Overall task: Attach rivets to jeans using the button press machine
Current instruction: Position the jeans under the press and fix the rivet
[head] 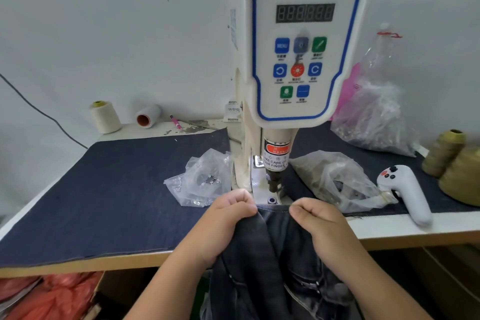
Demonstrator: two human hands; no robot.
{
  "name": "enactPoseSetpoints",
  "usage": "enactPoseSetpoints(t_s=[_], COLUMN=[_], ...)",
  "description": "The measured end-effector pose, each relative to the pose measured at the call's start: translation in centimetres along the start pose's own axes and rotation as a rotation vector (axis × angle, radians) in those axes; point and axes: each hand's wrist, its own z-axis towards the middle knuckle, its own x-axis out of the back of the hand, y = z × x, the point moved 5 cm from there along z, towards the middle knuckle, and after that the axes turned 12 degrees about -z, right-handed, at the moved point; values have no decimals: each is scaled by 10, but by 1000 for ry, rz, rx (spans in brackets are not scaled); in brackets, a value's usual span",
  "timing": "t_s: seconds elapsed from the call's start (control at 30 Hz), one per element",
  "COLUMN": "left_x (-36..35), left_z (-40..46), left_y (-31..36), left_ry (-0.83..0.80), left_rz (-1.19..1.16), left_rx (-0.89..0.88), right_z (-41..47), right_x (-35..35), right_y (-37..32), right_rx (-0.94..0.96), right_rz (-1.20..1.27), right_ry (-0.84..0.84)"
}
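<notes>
Dark grey jeans [275, 249] hang from the table's front edge, their top hem lying just in front of the press. My left hand [228, 218] pinches the hem on the left. My right hand [317, 218] pinches it on the right. The white servo button machine [304, 41] stands right behind them. Its punch [272, 179] hangs above the small lower die [272, 200], which sits bare just beyond the hem. Clear bags of rivets lie left [202, 182] and right [335, 179] of the machine.
A white handheld controller [407, 189] lies at the right near the table edge. Thread cones stand at the far right [452, 161] and back left [105, 117]. A large clear bag [376, 117] sits behind. Dark blue cloth [104, 189] covers the table. Red plastic [52, 296] lies beneath.
</notes>
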Motion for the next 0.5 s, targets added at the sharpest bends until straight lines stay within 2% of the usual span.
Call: enactPoseSetpoints(t_s=[0.13,0.2,0.3,0.37,0.5], left_x=[-1,-3,-7,-8,-3], left_z=[-2,-15,-38,-45,-35], left_y=[5,2,-6,-13,-15], left_ry=[4,-106,-264,-219,3], left_rz=[99,5,-160,-73,85], left_rx=[-50,-78,-110,-146,-182], right_z=[3,-8,-27,-32,-20], right_x=[-8,-5,-5,-6,-9], right_y=[5,6,2,1,1], right_rx=[-56,-47,-41,-61,-87], right_rz=[86,198,325,346,256], right_ry=[-93,-205,-472,-547,-411])
